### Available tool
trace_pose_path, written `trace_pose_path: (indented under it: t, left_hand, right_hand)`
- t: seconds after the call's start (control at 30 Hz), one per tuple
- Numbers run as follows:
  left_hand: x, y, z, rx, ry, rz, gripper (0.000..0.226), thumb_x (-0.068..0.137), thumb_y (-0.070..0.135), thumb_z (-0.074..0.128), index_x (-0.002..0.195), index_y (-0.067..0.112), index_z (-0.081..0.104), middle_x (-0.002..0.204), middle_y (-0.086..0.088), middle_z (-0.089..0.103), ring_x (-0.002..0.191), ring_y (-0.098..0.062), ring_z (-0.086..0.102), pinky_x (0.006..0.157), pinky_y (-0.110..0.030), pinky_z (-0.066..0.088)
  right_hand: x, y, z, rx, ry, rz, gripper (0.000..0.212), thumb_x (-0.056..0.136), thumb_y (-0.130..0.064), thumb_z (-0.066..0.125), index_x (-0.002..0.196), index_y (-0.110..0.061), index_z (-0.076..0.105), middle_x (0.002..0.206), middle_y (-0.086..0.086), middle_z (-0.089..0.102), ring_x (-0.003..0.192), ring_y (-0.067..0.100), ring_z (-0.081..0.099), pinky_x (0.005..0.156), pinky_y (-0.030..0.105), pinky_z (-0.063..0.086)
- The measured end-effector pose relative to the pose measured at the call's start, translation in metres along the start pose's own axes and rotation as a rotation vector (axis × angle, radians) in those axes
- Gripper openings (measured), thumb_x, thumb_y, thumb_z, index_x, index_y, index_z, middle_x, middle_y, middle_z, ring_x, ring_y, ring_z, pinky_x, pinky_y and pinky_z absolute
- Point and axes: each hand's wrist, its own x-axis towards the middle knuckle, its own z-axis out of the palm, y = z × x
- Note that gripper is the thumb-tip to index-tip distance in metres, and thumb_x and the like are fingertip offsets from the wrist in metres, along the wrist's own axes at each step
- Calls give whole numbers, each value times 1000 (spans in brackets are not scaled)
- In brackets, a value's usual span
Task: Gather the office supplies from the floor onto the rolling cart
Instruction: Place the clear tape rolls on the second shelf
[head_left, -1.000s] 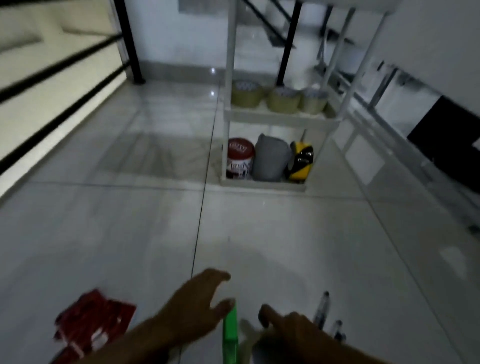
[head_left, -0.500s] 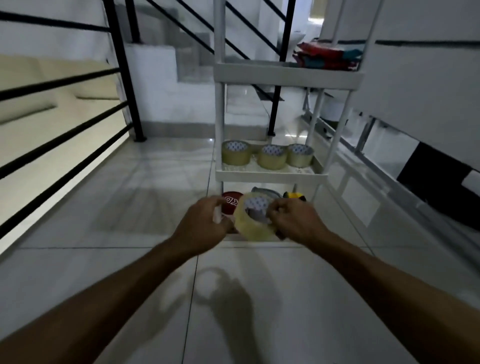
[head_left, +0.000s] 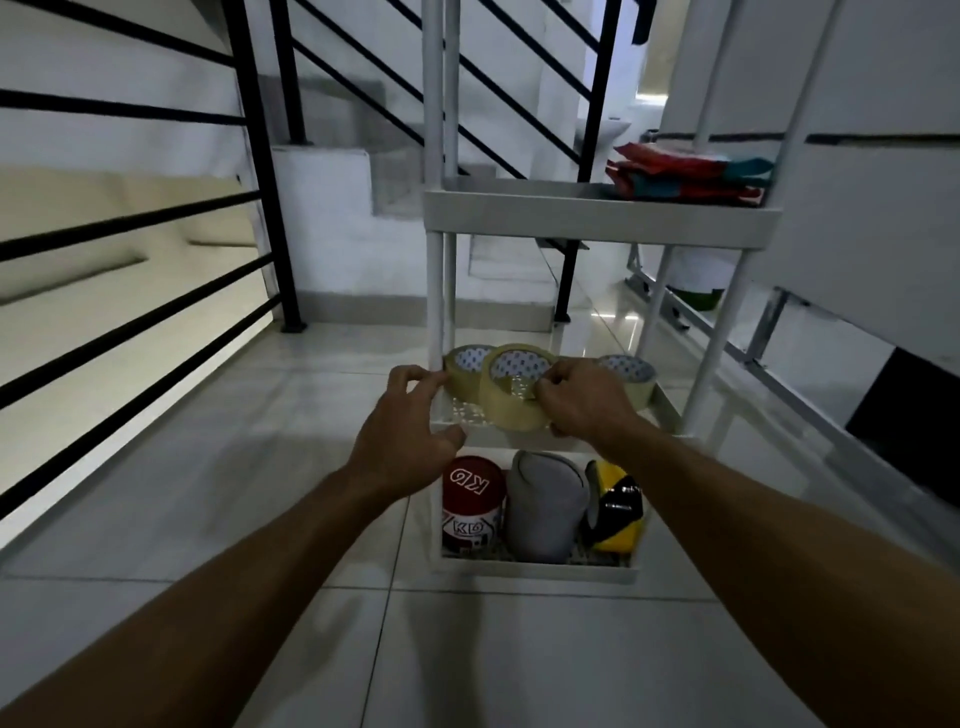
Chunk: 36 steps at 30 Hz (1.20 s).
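Observation:
The white rolling cart (head_left: 597, 223) stands in front of me on the tiled floor. My right hand (head_left: 584, 402) grips a roll of clear brownish packing tape (head_left: 511, 413), tilted at the front edge of the middle shelf. My left hand (head_left: 405, 431) hovers just left of the roll by the cart's front post, fingers loosely spread and holding nothing. Behind the held roll, two similar tape rolls (head_left: 465, 364) (head_left: 631, 371) sit on that shelf; anything else there is hidden by my hands.
The bottom shelf holds a red can (head_left: 472, 504), a grey pouch (head_left: 543, 512) and a yellow-black tape roll (head_left: 615, 514). Red and teal packets (head_left: 691, 174) lie on the upper shelf. A black railing (head_left: 260, 171) runs on the left, stairs rise behind, and a wall stands on the right.
A second ago both hands reached down at items on the floor. They then rose with the tape roll and carried it forward to the middle shelf; my left hand has come off the roll.

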Motion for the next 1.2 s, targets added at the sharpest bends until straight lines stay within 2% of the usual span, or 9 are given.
trace_pose_path:
  t: [0.07, 0.13, 0.37, 0.47, 0.63, 0.73, 0.93, 1.13, 1.2]
  left_hand:
    - [1, -3, 5, 9, 0, 1, 70, 81, 34, 70, 142, 20, 39, 141, 0, 27, 119, -21, 47, 86, -24, 39]
    - [1, -5, 9, 22, -9, 5, 70, 81, 35, 70, 142, 21, 38, 143, -1, 24, 117, -22, 48, 83, -24, 39]
    - [5, -7, 10, 30, -14, -7, 71, 78, 35, 71, 141, 23, 39, 140, 0, 24, 115, -25, 50, 85, -27, 43]
    - [4, -7, 9, 32, -24, 1, 71, 79, 35, 71, 141, 23, 39, 141, 0, 23, 113, -23, 50, 83, -26, 43]
    - [3, -10, 5, 12, -29, 19, 70, 79, 31, 71, 141, 23, 38, 141, 2, 24, 104, -13, 46, 75, -21, 39]
    - [4, -11, 5, -12, -35, 7, 72, 80, 28, 72, 142, 21, 37, 141, 1, 25, 101, -9, 42, 64, -8, 33]
    - [3, -9, 7, -23, -35, -8, 72, 80, 28, 72, 143, 19, 37, 142, 0, 26, 104, -11, 44, 65, -6, 32]
    - [0, -9, 6, -38, -43, -17, 73, 81, 26, 71, 144, 20, 35, 142, -1, 26, 103, -10, 41, 68, -11, 38]
    - [-3, -9, 6, -49, -49, -25, 74, 81, 25, 71, 145, 21, 33, 142, -1, 27, 103, -10, 42, 65, -8, 36]
  right_hand:
    - [3, 3, 10, -126, -32, -57, 35, 96, -34, 46, 113, -13, 68, 111, 12, 68, 100, 27, 63, 93, 34, 46]
    - [3, 4, 16, -143, -50, -90, 41, 100, -40, 40, 120, -14, 64, 116, 13, 66, 106, 28, 59, 86, 28, 39]
    - [8, -1, 20, -215, -13, -218, 47, 97, -52, 41, 106, -13, 67, 98, 13, 69, 86, 24, 62, 68, 27, 39]
    - [9, -6, 17, -436, -67, -248, 36, 101, -42, 42, 129, -25, 55, 114, 15, 62, 100, 28, 60, 82, 33, 47]
    - [13, 5, 24, -330, -274, -114, 69, 88, -59, 54, 141, -20, 35, 127, 14, 57, 107, 29, 56, 79, 31, 40]
    - [16, 12, 25, -401, -196, -142, 52, 90, -41, 59, 136, -21, 42, 123, 14, 59, 102, 28, 55, 78, 31, 43]
    - [20, 26, 33, -379, 8, -50, 21, 89, -19, 59, 106, -14, 70, 105, 7, 68, 87, 20, 62, 67, 25, 47]
    - [10, 33, 38, -301, -30, -106, 20, 80, -19, 52, 90, -8, 65, 91, 9, 65, 76, 19, 55, 58, 22, 35]
    - [5, 36, 41, -236, -43, -96, 38, 78, -34, 44, 107, -15, 60, 105, 13, 64, 92, 27, 58, 73, 25, 43]
